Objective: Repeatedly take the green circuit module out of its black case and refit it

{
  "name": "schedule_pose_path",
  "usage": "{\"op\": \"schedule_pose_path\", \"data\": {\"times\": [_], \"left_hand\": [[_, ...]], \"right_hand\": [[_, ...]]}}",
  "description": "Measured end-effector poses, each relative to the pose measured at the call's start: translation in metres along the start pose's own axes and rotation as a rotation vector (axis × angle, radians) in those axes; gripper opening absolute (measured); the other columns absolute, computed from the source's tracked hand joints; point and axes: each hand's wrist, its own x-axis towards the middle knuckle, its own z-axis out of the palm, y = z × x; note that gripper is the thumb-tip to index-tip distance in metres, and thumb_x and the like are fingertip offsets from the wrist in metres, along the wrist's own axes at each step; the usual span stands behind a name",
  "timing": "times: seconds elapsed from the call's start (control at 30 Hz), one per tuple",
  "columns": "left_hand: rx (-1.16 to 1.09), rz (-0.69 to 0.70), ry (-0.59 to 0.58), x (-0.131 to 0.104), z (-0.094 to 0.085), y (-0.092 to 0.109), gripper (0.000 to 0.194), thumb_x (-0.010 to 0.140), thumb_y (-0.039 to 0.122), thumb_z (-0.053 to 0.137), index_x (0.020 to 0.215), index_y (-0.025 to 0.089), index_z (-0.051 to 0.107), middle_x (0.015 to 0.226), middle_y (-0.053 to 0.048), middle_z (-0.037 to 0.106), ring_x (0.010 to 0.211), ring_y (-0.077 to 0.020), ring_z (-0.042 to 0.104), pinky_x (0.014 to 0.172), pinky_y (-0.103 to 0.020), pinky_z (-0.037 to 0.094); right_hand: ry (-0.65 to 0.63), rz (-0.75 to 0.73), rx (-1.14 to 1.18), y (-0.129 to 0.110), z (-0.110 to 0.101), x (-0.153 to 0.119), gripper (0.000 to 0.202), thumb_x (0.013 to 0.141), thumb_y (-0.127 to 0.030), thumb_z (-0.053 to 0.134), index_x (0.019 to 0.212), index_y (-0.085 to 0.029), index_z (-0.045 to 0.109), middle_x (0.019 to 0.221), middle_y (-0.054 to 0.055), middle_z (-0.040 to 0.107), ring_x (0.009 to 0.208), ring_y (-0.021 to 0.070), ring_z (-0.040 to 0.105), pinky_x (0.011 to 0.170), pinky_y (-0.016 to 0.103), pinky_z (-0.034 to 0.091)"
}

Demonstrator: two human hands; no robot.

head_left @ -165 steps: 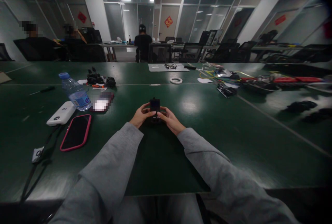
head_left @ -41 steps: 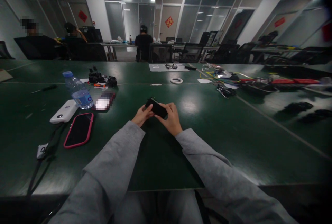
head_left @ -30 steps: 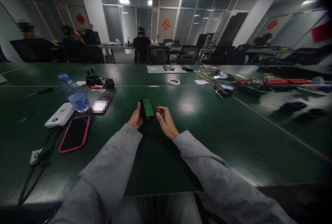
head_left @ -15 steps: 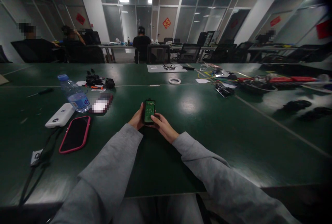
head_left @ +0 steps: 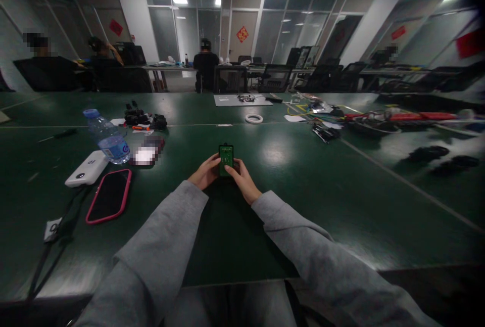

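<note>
A small green circuit board in a black case (head_left: 226,155) is held up just above the table, in the middle of the view, its green face towards me. My left hand (head_left: 205,172) grips the case's left side, the thumb at its edge. On the right, my right hand (head_left: 243,180) is closed around the other side, with its thumb lying on the lower part of the board. The fingers behind the case are mostly hidden.
On the left of the green table (head_left: 326,200) lie a pink-rimmed phone (head_left: 109,196), a white power bank (head_left: 88,168) with a cable and a tilted water bottle (head_left: 109,140). A white ring (head_left: 253,119) lies ahead. Tools and wires clutter the right (head_left: 326,132). People sit beyond.
The board in its case has moved slightly right and turned more upright and square to me. My left thumb has shifted onto its edge; both hands keep their hold.
</note>
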Motion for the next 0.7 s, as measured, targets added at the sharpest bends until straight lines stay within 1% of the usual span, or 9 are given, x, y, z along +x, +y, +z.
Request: {"op": "schedule_pose_path", "data": {"times": [0.03,0.1,0.17,0.23,0.37,0.5,0.6,0.7], "left_hand": [[0.009,0.000,-0.006,-0.0014,0.0019,0.0005,0.048,0.073,0.025,0.073,0.119,0.016,0.059,0.112,-0.010,0.067,0.099,-0.0205,0.064,0.086,-0.031,0.049],[0.026,-0.004,0.017,-0.0030,0.0040,0.0011,0.050,0.069,0.018,0.075,0.116,0.016,0.060,0.112,-0.010,0.066,0.099,-0.0203,0.063,0.086,-0.032,0.048],[0.040,0.013,0.059,-0.0028,0.0040,0.0010,0.052,0.065,0.013,0.075,0.115,0.016,0.060,0.110,-0.009,0.066,0.097,-0.0201,0.063,0.086,-0.033,0.048],[0.053,0.033,0.093,-0.0016,0.0028,0.0007,0.057,0.063,0.011,0.076,0.116,0.018,0.059,0.109,-0.007,0.066,0.096,-0.0195,0.063,0.086,-0.034,0.048],[0.096,0.043,0.141,-0.0002,0.0009,0.0005,0.067,0.060,0.011,0.078,0.121,0.021,0.056,0.113,-0.006,0.064,0.094,-0.0177,0.063,0.082,-0.033,0.050],[0.135,0.059,0.171,0.0000,-0.0002,-0.0008,0.073,0.059,0.012,0.079,0.126,0.023,0.052,0.118,-0.007,0.062,0.097,-0.0188,0.063,0.079,-0.032,0.052],[0.163,0.075,0.176,0.0010,-0.0028,-0.0035,0.074,0.060,0.014,0.079,0.128,0.023,0.051,0.119,-0.008,0.062,0.096,-0.0191,0.064,0.079,-0.031,0.052],[0.181,0.091,0.175,0.0021,-0.0049,-0.0059,0.074,0.061,0.014,0.079,0.129,0.024,0.051,0.117,-0.008,0.063,0.094,-0.0184,0.064,0.079,-0.031,0.052]], "right_hand": [[0.003,-0.026,-0.029,0.0012,-0.0022,0.0016,0.048,0.074,-0.045,0.070,0.110,-0.023,0.048,0.107,0.003,0.064,0.105,0.0174,0.059,0.093,0.033,0.047],[-0.017,-0.047,-0.069,0.0033,-0.0056,0.0037,0.047,0.076,-0.045,0.069,0.111,-0.022,0.048,0.108,0.004,0.063,0.106,0.0175,0.058,0.095,0.034,0.046],[-0.032,-0.050,-0.091,0.0045,-0.0071,0.0043,0.047,0.077,-0.045,0.067,0.112,-0.022,0.048,0.110,0.005,0.062,0.107,0.0179,0.058,0.095,0.035,0.046],[-0.021,-0.039,-0.113,0.0047,-0.0071,0.0038,0.047,0.077,-0.046,0.067,0.112,-0.022,0.048,0.111,0.005,0.062,0.107,0.0184,0.058,0.093,0.035,0.047],[0.013,0.019,-0.158,0.0032,-0.0059,0.0028,0.049,0.076,-0.050,0.065,0.112,-0.021,0.048,0.108,0.005,0.061,0.100,0.0188,0.059,0.080,0.032,0.049],[0.039,0.052,-0.165,0.0011,-0.0055,0.0027,0.050,0.074,-0.052,0.066,0.110,-0.021,0.049,0.103,0.004,0.061,0.092,0.0175,0.058,0.069,0.028,0.048],[0.036,0.060,-0.148,0.0008,-0.0053,0.0027,0.049,0.073,-0.052,0.066,0.108,-0.021,0.049,0.100,0.003,0.060,0.087,0.0160,0.058,0.067,0.027,0.047],[0.024,0.046,-0.125,0.0020,-0.0052,0.0027,0.047,0.074,-0.051,0.066,0.108,-0.022,0.049,0.101,0.002,0.060,0.090,0.0157,0.058,0.073,0.028,0.048]]}}
